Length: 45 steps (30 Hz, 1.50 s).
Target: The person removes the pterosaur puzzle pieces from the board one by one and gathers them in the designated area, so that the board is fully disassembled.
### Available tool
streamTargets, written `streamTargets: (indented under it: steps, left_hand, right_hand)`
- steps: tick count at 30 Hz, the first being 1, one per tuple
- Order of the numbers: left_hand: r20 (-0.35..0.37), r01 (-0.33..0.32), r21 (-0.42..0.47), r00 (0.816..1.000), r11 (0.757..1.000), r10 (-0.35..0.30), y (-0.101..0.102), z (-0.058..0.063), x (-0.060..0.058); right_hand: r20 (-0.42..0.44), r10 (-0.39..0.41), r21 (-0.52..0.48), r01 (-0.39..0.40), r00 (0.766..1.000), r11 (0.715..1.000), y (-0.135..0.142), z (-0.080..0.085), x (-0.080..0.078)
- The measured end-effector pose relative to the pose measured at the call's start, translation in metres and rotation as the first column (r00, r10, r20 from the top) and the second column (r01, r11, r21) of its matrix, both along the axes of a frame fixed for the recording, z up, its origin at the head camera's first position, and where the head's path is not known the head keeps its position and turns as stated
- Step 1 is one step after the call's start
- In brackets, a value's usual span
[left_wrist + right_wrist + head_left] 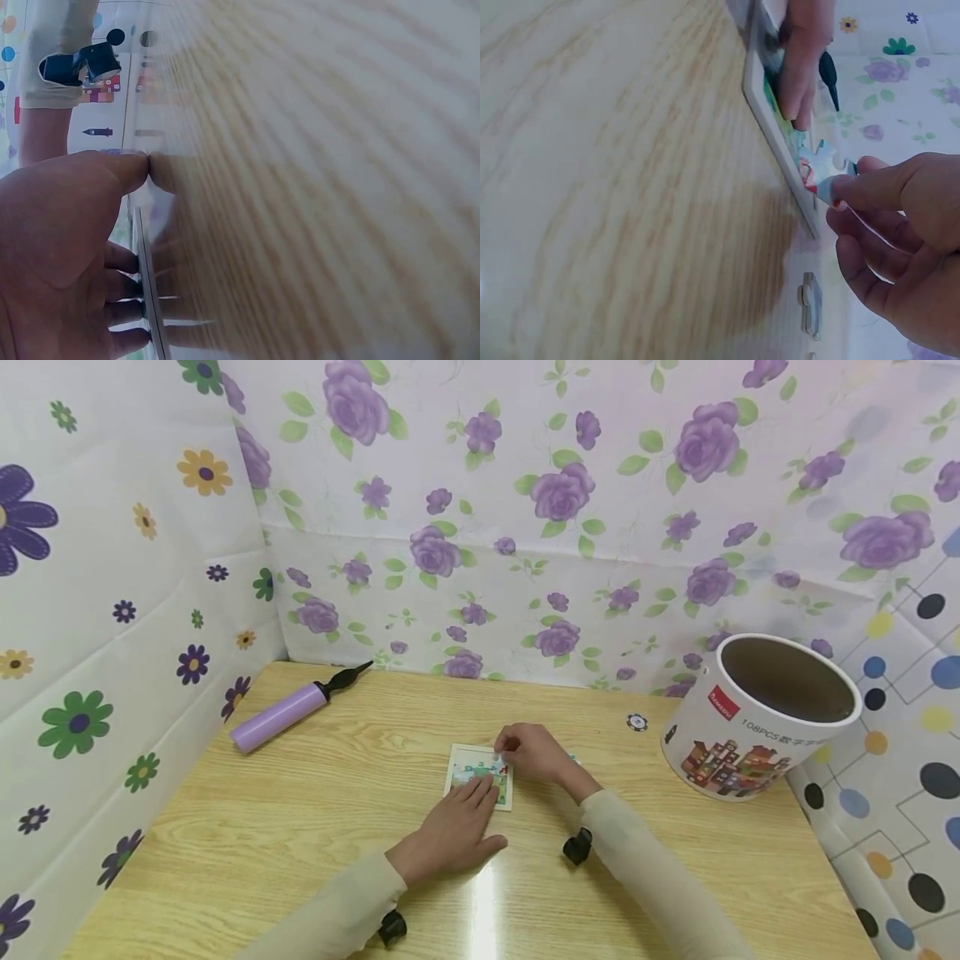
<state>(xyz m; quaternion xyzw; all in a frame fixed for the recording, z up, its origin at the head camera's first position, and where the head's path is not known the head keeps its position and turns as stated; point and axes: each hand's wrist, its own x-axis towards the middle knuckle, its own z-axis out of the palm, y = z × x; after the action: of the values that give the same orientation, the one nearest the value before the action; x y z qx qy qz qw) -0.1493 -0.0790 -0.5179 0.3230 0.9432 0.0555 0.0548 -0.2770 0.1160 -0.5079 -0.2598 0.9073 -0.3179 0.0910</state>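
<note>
A small square jigsaw puzzle, its light frame (510,795) partly covered by the hands, lies on the wooden table. My left hand (455,828) rests on its lower part with straight fingers and the thumb out to the side; the left wrist view shows the fingertips along the board's edge. At the puzzle's upper right corner, my right hand (534,753) pinches a puzzle piece (823,174) between thumb and index finger. This piece is pale blue with a red patch, tilted over the frame. Another puzzle piece (812,307) lies on the table beneath the right hand.
A purple balloon pump (277,718) with a black nozzle lies at the back left. On the right stands a large white bucket (720,752) with printed buildings, and a small black-and-white round chip (637,722) lies near it. Flowered cloth (487,585) walls the table's back.
</note>
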Motion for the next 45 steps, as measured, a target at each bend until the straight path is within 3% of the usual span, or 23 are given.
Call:
streamTargets:
  steps: [11,20,33,45]
  left_hand:
    - [-0.018,0.047,0.010,0.999,0.999,-0.047,-0.002,0.000,-0.001]
    - [-0.025,0.052,-0.006,0.998,0.999,-0.052,-0.003,-0.001,-0.003]
    - [-0.042,0.062,-0.004,0.997,0.998,-0.062,-0.003,-0.002,-0.002]
    - [-0.039,0.053,0.023,0.998,0.998,-0.052,-0.003,-0.004,-0.002]
  right_hand:
    - [-0.024,0.033,-0.034,-0.034,0.999,0.999,0.025,0.015,0.006]
    - [-0.064,-0.009,-0.027,0.008,0.998,1.000,0.065,0.023,0.006]
    - [-0.096,-0.080,0.002,0.080,0.992,0.997,0.128,0.018,0.007]
    - [-0.064,-0.123,0.044,0.126,0.990,0.991,0.154,0.001,0.000]
